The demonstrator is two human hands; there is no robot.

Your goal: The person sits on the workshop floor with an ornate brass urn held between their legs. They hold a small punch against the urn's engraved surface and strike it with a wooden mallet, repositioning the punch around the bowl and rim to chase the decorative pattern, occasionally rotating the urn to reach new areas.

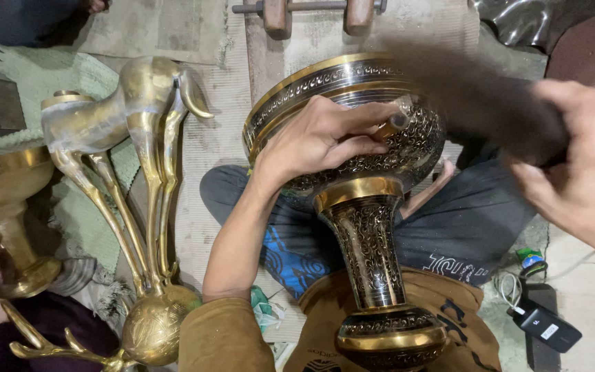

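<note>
The engraved brass vase (pixel 370 207), dark with gold bands, lies tipped across the seated person's lap, its foot toward the body and its wide bowl pointing away, which puts the patterned bowl wall right under the fingers. The left hand (pixel 318 138) rests on top of the bowl, forearm reaching up from the lower left in a mustard sleeve, wrist bent; its fingers (pixel 363 131) pinch a small stubby tool (pixel 394 122) against the engraving, seemingly to steady the vase too. The right hand (pixel 580 165) comes in from the right edge, fingers curled around a dark brush (pixel 490 103) blurred over the bowl's far rim. Left of the left fingers, well apart, a brass deer figure (pixel 139 172) lies on the floor; beyond it stands another brass vase (pixel 8 207).
</note>
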